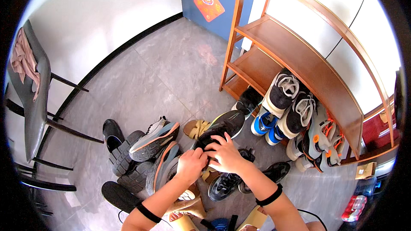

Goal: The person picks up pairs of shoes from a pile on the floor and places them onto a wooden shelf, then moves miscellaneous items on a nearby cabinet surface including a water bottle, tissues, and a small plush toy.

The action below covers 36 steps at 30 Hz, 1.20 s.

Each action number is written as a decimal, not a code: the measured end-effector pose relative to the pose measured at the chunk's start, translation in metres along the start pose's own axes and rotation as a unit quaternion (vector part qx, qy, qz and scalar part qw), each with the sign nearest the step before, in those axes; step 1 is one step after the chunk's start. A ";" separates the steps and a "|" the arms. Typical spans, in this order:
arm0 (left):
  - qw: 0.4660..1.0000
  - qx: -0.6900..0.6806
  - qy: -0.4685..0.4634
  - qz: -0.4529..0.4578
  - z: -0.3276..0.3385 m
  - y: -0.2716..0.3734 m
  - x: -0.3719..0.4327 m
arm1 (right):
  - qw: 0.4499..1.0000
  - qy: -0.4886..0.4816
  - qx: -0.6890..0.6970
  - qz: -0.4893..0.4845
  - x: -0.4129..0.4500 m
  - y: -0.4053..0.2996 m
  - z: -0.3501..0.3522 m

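A black sneaker [227, 124] with a white and yellow-green sole is held by both hands above the floor, its toe pointing up and right. My left hand [191, 164] grips the heel end with its fingers bent. Across the shoe's laces and opening lies my right hand [223, 154], fingers spread and curled on it. Beneath are a tan strappy sandal [196, 129] and shiny black shoes [223, 184]. To the left, grey sneakers with orange-trimmed soles [155, 141] are heaped with dark-soled shoes [131, 150].
A brown wooden rack [298, 54] stands at the right, with several sneakers [281, 93] on and before its lower level. A grey chair [38, 86] holding a pink cloth [24, 56] is at the left. A small cardboard box [365, 170] and packed bottles [354, 208] sit lower right.
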<state>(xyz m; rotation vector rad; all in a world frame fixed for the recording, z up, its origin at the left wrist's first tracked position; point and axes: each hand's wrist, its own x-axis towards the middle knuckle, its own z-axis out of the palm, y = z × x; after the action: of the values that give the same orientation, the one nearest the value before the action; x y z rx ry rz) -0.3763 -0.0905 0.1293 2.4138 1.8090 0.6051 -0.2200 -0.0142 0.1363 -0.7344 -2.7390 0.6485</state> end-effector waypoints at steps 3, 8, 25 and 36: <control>1.000 -0.011 0.015 -0.012 0.005 -0.002 0.000 | 1.000 -0.009 -0.020 0.007 0.000 0.000 0.006; 1.000 0.003 0.017 0.002 0.006 -0.007 -0.006 | 0.960 0.172 0.222 0.022 0.005 0.021 0.003; 0.999 -0.018 -0.008 -0.042 0.009 0.003 -0.012 | 0.990 -0.118 -0.068 0.027 -0.001 -0.020 -0.003; 0.999 -0.010 -0.020 0.042 0.011 0.013 -0.015 | 0.976 -0.011 -0.204 0.078 0.005 -0.011 0.012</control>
<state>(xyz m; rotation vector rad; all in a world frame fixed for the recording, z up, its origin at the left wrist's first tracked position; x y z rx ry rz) -0.3642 -0.1067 0.1186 2.4806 1.6853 0.5734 -0.2323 -0.0244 0.1310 -1.0415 -2.8879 0.1146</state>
